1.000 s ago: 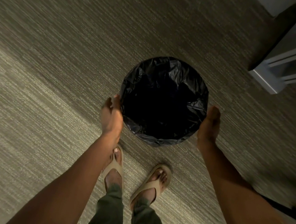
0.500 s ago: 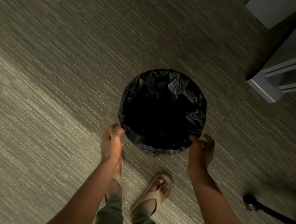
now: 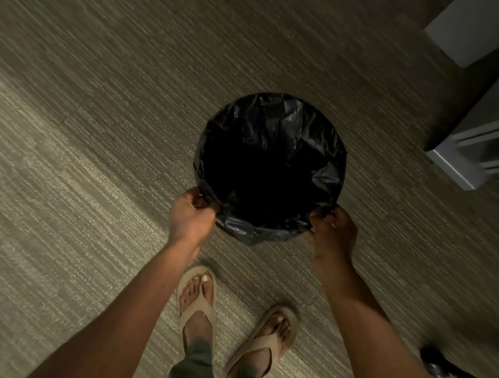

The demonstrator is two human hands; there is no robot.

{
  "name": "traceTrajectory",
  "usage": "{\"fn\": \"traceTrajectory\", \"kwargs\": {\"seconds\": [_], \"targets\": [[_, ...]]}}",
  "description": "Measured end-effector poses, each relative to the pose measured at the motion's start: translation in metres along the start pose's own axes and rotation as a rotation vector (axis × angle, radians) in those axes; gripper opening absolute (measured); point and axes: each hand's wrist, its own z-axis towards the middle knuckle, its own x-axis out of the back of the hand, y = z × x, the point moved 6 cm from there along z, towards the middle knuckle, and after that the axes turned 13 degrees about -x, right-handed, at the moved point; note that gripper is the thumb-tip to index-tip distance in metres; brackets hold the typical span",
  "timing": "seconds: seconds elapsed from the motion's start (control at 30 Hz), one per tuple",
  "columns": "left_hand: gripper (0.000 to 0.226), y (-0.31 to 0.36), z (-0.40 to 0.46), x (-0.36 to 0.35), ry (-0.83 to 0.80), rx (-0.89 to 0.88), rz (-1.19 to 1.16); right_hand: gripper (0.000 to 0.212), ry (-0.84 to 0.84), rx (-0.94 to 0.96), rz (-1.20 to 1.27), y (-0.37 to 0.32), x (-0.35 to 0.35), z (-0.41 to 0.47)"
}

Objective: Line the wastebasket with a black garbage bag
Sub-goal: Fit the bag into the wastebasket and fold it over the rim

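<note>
Now the black garbage bag covers the round wastebasket on the carpet. Both the left hand and right hand pinch its near edge with closed fingers, one at each side.

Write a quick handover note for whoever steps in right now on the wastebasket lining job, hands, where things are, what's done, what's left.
Left hand: pinching the black garbage bag at the near-left rim.
Right hand: pinching the bag at the near-right rim.
Wastebasket: on the carpet just ahead of the feet, entirely covered by the bag.
Done: bag is inside, opened, and folded over the rim all around.
Left: probably just snug the near edge down, then let go.
</note>
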Motion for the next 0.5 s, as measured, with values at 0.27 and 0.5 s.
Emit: {"fn": "traceTrajectory", "kwargs": {"seconds": [0.27,0.5], "targets": [[0.038,0.065,0.096,0.033,0.015,-0.208,0.140,0.036,-0.001,0.201,-0.208,-0.091,-0.096,0.007],[0.048,0.088,0.156,0.039,-0.023,-0.223,0.140,0.041,0.022,0.240,-0.275,-0.121,-0.150,0.024]]}}
